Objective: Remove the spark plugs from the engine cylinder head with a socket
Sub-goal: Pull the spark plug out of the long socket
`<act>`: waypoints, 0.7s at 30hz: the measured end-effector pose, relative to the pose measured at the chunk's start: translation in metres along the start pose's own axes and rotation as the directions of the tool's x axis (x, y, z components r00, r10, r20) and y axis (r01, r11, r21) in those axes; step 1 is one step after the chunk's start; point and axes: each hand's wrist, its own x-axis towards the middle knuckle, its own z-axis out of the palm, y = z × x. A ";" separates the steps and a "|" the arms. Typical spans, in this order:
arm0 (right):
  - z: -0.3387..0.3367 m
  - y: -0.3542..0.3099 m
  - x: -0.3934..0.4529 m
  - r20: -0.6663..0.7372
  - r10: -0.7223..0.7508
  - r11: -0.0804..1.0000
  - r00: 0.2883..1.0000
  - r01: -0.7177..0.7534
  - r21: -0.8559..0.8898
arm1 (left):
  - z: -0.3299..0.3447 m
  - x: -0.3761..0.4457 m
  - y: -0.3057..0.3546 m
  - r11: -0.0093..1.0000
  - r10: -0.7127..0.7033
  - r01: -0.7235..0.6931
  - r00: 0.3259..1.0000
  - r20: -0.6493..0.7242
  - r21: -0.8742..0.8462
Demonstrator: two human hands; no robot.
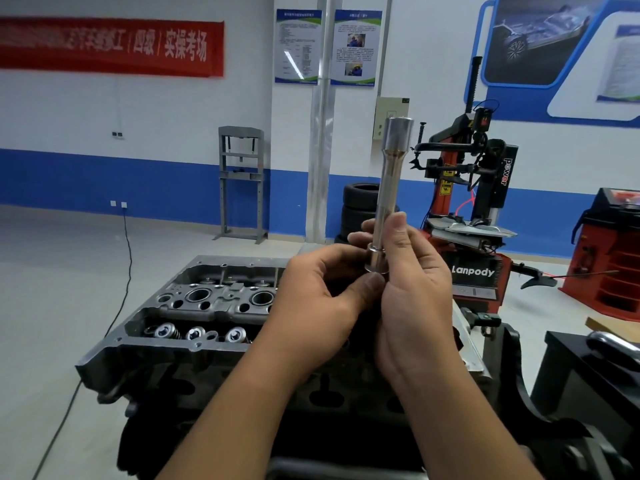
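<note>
Both hands are raised over the cylinder head (194, 306) and share one long shiny socket (388, 202), which stands nearly upright with its wide end at the top. The right hand (412, 289) wraps its fingers and thumb round the lower shaft. The left hand (318, 296) has its fingers curled, with the thumb pressed against the socket's bottom collar. The cylinder head sits below and to the left of the hands on a dark engine block (311, 410), its round plug wells and valve springs showing. Whether any spark plug sits inside the socket cannot be told. Behind stand a red tyre changer (478, 188), stacked tyres (360, 209), a grey press frame (242, 181) and a red banner (110, 46) on the wall
</note>
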 end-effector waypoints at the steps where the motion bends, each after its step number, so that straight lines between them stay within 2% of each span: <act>1: 0.000 0.000 -0.001 0.008 -0.014 1.000 1.000 0.014 0.002 | 0.001 0.000 -0.001 1.000 -0.005 0.005 0.999 -0.039 0.017; 4: 0.000 0.002 -0.001 0.030 -0.061 0.998 0.998 0.062 -0.030 | 0.002 0.001 -0.003 0.997 0.012 -0.006 0.997 -0.076 0.074; 8: -0.001 0.002 0.000 0.016 -0.066 0.997 0.998 0.066 -0.046 | 0.002 -0.001 -0.002 0.998 0.054 -0.055 0.997 0.055 0.019; 11: -0.001 0.002 0.000 -0.003 -0.024 1.000 1.000 0.024 0.008 | 0.003 0.000 -0.002 0.999 0.039 -0.038 0.999 -0.028 0.037; 14: 0.000 0.003 0.000 0.003 -0.042 0.999 0.999 0.042 -0.010 | 0.004 0.000 -0.004 0.996 0.028 -0.019 0.994 -0.105 0.085; 15: 0.000 0.003 0.000 0.008 -0.050 0.999 0.999 0.050 -0.022 | 0.004 -0.001 -0.004 0.996 0.034 -0.025 0.994 -0.100 0.088; 19: 0.000 0.004 0.001 0.005 -0.069 0.995 0.998 0.069 -0.071 | 0.002 -0.002 0.001 0.999 0.051 -0.052 0.997 0.062 0.006; 21: -0.001 0.004 0.001 0.001 -0.044 0.998 0.999 0.044 -0.033 | 0.000 -0.001 0.001 1.000 0.025 -0.025 0.999 0.043 -0.008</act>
